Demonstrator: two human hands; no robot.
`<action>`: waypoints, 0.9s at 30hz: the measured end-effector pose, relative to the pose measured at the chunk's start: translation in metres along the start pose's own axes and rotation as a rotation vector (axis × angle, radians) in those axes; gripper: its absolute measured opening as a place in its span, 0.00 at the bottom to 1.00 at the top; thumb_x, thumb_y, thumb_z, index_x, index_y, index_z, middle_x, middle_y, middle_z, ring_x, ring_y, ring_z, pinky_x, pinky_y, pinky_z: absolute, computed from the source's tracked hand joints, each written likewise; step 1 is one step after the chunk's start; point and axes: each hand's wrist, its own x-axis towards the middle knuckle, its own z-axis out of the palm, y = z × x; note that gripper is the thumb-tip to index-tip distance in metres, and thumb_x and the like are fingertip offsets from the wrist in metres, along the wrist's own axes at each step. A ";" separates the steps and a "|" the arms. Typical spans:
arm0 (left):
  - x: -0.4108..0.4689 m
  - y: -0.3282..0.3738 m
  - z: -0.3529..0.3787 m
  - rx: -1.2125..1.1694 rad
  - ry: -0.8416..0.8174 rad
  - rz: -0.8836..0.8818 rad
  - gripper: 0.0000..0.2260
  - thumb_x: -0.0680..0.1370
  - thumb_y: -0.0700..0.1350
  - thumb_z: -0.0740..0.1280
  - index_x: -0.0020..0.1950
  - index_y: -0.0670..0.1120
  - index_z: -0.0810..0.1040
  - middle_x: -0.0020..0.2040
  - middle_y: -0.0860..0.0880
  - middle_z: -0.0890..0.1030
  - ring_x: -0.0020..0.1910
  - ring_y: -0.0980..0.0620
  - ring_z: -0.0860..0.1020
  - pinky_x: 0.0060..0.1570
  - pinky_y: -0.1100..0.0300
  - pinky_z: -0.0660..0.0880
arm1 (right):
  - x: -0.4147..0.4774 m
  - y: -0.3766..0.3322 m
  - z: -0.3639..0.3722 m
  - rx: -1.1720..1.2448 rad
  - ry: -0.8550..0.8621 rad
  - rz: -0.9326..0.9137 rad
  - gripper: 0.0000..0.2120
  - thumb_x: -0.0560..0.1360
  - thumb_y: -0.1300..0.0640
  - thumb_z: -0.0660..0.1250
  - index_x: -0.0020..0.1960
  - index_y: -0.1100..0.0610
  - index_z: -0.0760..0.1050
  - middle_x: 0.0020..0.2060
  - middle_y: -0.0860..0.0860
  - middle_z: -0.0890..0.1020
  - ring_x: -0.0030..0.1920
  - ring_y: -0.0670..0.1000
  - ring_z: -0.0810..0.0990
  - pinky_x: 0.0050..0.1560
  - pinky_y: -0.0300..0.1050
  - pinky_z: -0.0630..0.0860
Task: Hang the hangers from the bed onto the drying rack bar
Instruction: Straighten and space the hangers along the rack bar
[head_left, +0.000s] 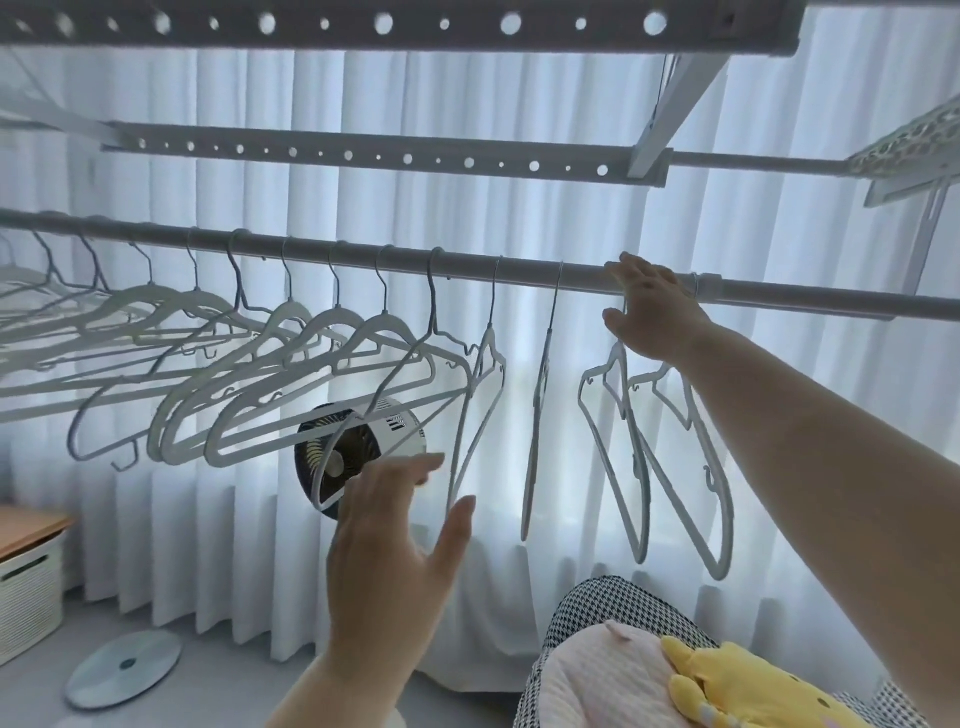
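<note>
Two hangers (670, 457) going onto the drying rack bar (467, 265), right of frame.
Right hand (649, 312) fingers pinch their hooks; left hand (389, 551) spread wide, empty. Seat hooks fully, then release.

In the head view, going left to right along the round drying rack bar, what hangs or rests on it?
Packed row of hangers → hanger turned edge-on → second edge-on hanger → pair of hangers under the right hand, which rests at the drying rack bar.
</note>
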 end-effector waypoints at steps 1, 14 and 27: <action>0.003 -0.002 -0.001 0.024 -0.052 -0.048 0.17 0.70 0.56 0.63 0.56 0.52 0.72 0.48 0.51 0.77 0.50 0.56 0.72 0.49 0.65 0.71 | 0.000 -0.003 0.000 -0.006 -0.005 -0.002 0.26 0.78 0.59 0.56 0.74 0.56 0.53 0.76 0.50 0.52 0.75 0.54 0.51 0.74 0.47 0.48; 0.009 -0.010 0.007 0.014 -0.358 -0.217 0.13 0.78 0.46 0.62 0.62 0.50 0.74 0.46 0.58 0.74 0.41 0.61 0.73 0.48 0.67 0.71 | -0.006 -0.022 0.008 -0.012 -0.022 -0.005 0.26 0.78 0.58 0.57 0.74 0.55 0.54 0.75 0.50 0.55 0.74 0.57 0.54 0.74 0.48 0.50; 0.009 -0.023 -0.012 0.071 -0.175 -0.002 0.20 0.71 0.60 0.60 0.52 0.47 0.80 0.42 0.54 0.81 0.40 0.55 0.79 0.38 0.64 0.74 | -0.010 -0.035 0.012 -0.017 -0.022 -0.033 0.26 0.78 0.57 0.58 0.74 0.55 0.55 0.74 0.51 0.57 0.74 0.56 0.56 0.73 0.48 0.51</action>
